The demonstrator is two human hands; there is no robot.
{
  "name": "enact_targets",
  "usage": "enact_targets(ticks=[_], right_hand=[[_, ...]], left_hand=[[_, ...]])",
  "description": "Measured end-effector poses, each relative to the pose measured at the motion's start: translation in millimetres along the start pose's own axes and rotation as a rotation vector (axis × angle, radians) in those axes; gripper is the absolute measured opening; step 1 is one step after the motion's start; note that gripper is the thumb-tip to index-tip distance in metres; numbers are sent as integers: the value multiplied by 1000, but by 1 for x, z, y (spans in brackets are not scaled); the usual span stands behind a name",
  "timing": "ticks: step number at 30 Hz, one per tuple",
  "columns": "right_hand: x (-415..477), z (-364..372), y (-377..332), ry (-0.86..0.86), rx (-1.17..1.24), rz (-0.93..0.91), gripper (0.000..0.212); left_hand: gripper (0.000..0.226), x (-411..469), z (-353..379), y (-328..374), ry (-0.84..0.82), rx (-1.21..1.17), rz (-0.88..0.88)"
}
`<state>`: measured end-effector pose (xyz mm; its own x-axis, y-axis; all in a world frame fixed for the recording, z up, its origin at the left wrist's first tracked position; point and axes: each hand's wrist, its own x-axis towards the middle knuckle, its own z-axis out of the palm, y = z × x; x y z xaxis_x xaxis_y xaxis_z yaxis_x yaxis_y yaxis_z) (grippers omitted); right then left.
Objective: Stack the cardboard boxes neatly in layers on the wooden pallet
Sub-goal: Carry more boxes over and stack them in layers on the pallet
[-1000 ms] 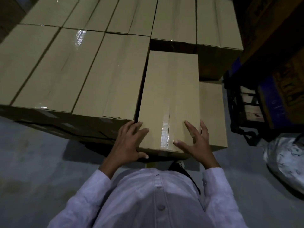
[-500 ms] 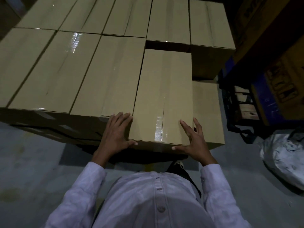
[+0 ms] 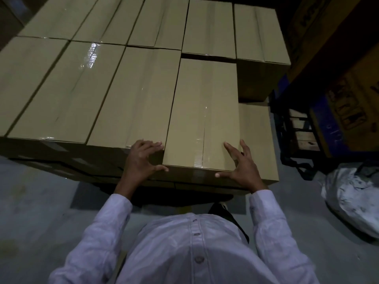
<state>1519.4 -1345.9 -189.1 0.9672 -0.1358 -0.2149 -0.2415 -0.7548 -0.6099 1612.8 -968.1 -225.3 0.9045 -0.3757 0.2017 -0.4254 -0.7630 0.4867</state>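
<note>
Fingers (image 3: 229, 148) of the right hand (image 3: 244, 169) are spread wide and nearly straight. The forefinger lies on top of the cardboard box (image 3: 205, 113) near its right front corner, the thumb presses along the front top edge, and the other fingers reach past the right side. Nothing is closed in that hand; it only bears on the box.

The left hand (image 3: 141, 160) sits at the opposite front corner with its fingers (image 3: 152, 144) bent like a claw. The tips rest at the seam where the box meets the neighbouring box (image 3: 133, 95), and the thumb touches the front edge. It presses and does not clasp. Both wrists are cocked back, with forearms in pale shirt sleeves (image 3: 106, 232) reaching forward from the body.

The box lies flat in the top layer of the stack, long side running away from the person. It sits tight against its left neighbour, with a narrow dark gap before the back row (image 3: 209, 27). On its right a lower box (image 3: 256, 140) sits one layer down. The pallet beneath is lost in shadow.

A plastic-wrapped bundle (image 3: 352, 197) lies on the grey floor (image 3: 41, 201) to the right.
</note>
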Motion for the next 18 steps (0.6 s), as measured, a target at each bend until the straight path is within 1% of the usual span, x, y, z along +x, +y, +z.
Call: enact_targets(ticks=[3, 9, 13, 18], right_hand=[[10, -4, -2, 9, -25, 5, 125], [21, -9, -6, 8, 6, 21, 123], [25, -13, -10, 0, 12, 24, 123], [28, -12, -13, 0, 1, 28, 122]], left_hand=[[80, 1, 8, -4, 101, -106, -26], [67, 4, 19, -3, 240, -168, -63], [63, 2, 23, -2, 259, -179, -103], [61, 4, 26, -4, 291, -166, -103]])
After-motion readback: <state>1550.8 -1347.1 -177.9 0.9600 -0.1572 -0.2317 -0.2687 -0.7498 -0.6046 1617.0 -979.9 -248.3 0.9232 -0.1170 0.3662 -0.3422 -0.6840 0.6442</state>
